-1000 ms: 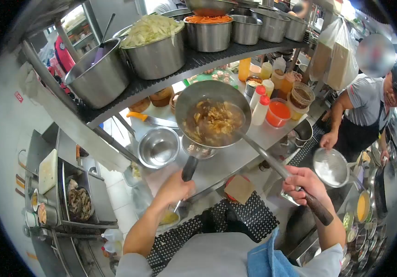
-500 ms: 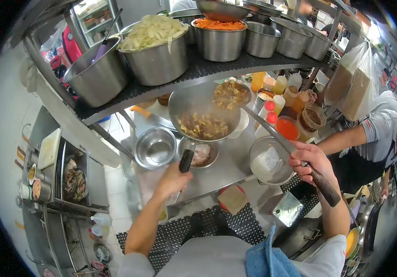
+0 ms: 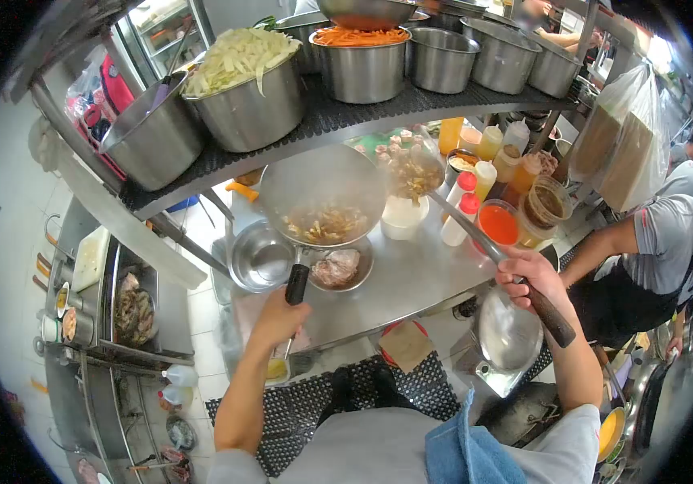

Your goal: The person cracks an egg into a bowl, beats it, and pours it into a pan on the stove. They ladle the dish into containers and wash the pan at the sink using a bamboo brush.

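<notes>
The left hand point(image 3: 280, 319), left of center in the lower half of the frame, is closed around the black grip of a pan point(image 3: 318, 181). The right hand point(image 3: 530, 278), right of center, has its fingers wrapped around the long handle of a ladle point(image 3: 482, 235), whose dark end points to the lower right.

The pan is near the middle of the frame, tilted, with glossy brown food pieces point(image 3: 326, 224) gathered at its lower side under a light haze. The ladle's bowl, just right of the pan, holds a brown ladle portion point(image 3: 415, 171) of similar pieces. It appears above a white tub point(image 3: 404, 219); whether the two touch cannot be told.

Below the pan, on the tabletop point(image 3: 407, 278), a metal bowl point(image 3: 262, 258) sits beside a second bowl point(image 3: 367, 274) with pale pink meat point(image 3: 338, 268) in it. An orange knife handle point(image 3: 241, 191) shows just left of the pan. Right of the white tub stand red-capped bottles point(image 3: 460, 218) and a tub of orange-red sauce point(image 3: 498, 224).

Across the top, a dark shelf point(image 3: 338, 113) carries metal pots, one heaped with pale shredded vegetable point(image 3: 241, 58), another with orange shreds point(image 3: 361, 37). At the right, a person point(image 3: 669, 234) in a gray shirt and dark apron leans in.
</notes>
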The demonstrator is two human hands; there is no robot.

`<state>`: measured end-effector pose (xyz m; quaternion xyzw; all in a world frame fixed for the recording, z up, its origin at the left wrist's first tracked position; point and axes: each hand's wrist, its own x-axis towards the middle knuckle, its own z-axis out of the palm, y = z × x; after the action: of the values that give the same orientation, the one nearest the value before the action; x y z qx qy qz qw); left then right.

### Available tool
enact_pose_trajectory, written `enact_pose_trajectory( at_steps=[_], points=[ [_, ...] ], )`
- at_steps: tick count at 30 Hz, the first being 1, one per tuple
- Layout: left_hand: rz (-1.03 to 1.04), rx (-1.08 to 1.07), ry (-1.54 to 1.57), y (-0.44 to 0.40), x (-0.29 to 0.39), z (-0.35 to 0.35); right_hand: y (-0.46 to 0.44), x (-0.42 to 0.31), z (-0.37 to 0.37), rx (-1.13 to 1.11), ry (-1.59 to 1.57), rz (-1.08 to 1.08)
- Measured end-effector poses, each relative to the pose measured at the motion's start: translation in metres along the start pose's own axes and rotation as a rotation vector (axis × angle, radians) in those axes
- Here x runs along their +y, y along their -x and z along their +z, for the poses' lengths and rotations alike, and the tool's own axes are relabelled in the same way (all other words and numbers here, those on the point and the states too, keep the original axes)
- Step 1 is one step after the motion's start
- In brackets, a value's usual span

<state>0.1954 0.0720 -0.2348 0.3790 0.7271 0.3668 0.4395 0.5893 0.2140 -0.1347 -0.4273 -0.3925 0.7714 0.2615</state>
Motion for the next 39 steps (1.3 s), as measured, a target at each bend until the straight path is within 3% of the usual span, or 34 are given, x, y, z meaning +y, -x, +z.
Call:
enact_pose_trajectory(
  at_steps=[13, 22, 25, 26, 29, 32, 35, 39],
  points=[
    [-0.003, -0.013, -0.027, -0.010, -0.002, 0.000, -0.028, 0.050, -0.006, 0.091, 0.199, -0.041],
    [-0.004, 0.002, -0.077, -0.015, 0.013, 0.003, -0.027, 0.100, -0.008, 0.249, 0.727, -0.239],
    [0.004, -0.004, -0.084, -0.016, 0.016, 0.002, -0.027, 0.120, -0.013, 0.336, 1.046, -0.562],
    [0.004, -0.003, -0.108, -0.017, 0.017, 0.002, -0.022, 0.121, -0.012, 0.354, 0.963, -0.410],
    [0.009, 0.006, -0.149, -0.020, 0.017, -0.001, -0.017, 0.118, -0.008, 0.374, 1.019, -0.452],
    [0.023, -0.003, -0.157, -0.023, 0.019, -0.003, -0.020, 0.118, -0.017, 0.342, 0.933, -0.648],
    [0.027, -0.017, -0.199, -0.024, 0.023, -0.003, -0.021, 0.094, -0.015, 0.260, 0.962, -0.603],
    [0.035, -0.043, -0.192, -0.023, 0.029, -0.001, -0.048, 0.064, -0.004, 0.185, 1.188, -0.724]
  ],
)
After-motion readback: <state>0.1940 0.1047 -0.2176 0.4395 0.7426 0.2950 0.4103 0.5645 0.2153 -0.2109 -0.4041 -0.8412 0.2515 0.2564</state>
